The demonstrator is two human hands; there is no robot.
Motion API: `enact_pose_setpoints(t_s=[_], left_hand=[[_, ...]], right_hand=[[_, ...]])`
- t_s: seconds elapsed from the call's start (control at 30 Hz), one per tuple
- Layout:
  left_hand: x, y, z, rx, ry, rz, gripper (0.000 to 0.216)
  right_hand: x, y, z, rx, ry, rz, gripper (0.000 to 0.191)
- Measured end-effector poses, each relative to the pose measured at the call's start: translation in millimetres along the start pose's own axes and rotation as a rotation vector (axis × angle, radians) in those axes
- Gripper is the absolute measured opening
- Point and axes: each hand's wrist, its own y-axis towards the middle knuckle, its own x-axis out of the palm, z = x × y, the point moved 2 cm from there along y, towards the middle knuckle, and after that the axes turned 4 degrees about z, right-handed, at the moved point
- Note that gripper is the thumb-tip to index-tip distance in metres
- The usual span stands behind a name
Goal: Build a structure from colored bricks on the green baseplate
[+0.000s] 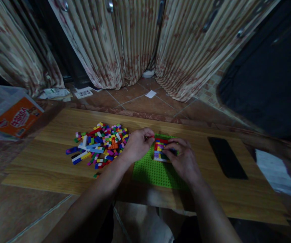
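A green studded baseplate [150,172] lies on a low wooden board [59,162]. A small block of mixed-colour bricks [160,150] is built on its far part. My left hand [137,145] is closed in a pinch on a small red brick [151,136] at the top left corner of that block. My right hand [183,161] rests on the baseplate, its curled fingers pressed against the right side of the brick block. A heap of loose coloured bricks [99,143] lies on the board just left of my left hand.
A black phone [226,157] lies flat on the board to the right. An orange printed box in a clear bag [16,118] sits at the left. Striped curtains [115,44] hang beyond a tiled floor [145,101] with scraps of paper. White paper [274,172] lies far right.
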Motion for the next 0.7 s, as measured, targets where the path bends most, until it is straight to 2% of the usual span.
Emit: enact_pose_setpoints(t_s=[0.53,0.7], left_hand=[[8.5,-3.6,-1.0,-0.013,-0.068,-0.06,0.012],[10.4,-4.7,1.0,-0.002,-0.101,-0.101,0.013]], right_hand=[[2.1,-2.8,1.3,0.0,0.04,0.001,0.012],[-6.4,-0.5,4.1,0.035,0.14,0.08,0.016]])
